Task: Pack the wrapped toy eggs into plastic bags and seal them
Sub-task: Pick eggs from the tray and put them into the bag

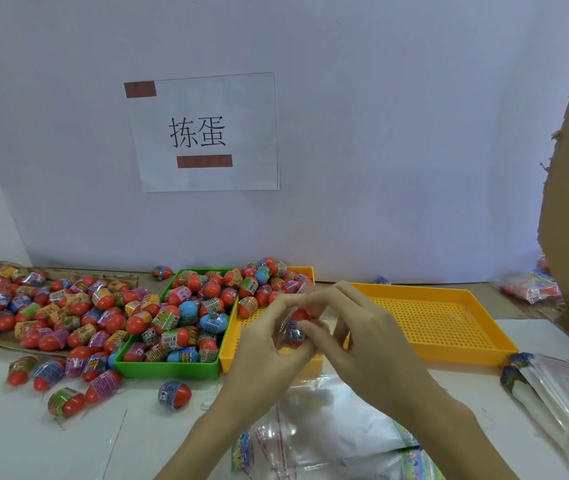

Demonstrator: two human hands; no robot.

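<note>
Both hands meet above the yellow tray's [310,367] near edge — left hand [269,336] and right hand [355,327] pinch a small clear bag [305,291] around one wrapped egg [298,323], long axis upright, red end up.
</note>
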